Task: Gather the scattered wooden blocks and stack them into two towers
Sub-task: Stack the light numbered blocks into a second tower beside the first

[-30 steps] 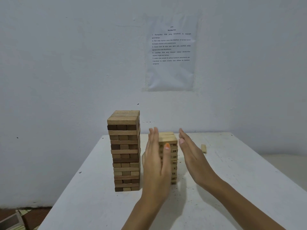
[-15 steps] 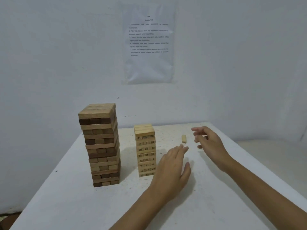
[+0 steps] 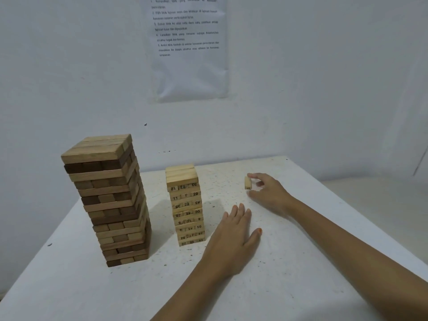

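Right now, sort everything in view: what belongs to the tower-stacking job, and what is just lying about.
Job: tall tower; short numbered tower; loose block; right hand beside it; left hand on the table.
Lying about: printed sheet on the wall.

Two towers upright, one block loose.
Big tower, left: mixed light and dark brown blocks in crossed layers, several layers slightly offset, with light blocks side by side on top. Small tower, near its right side and not touching: pale blocks, black numbers on the facing ends. Loose block: pale, standing on end, well right of small tower.
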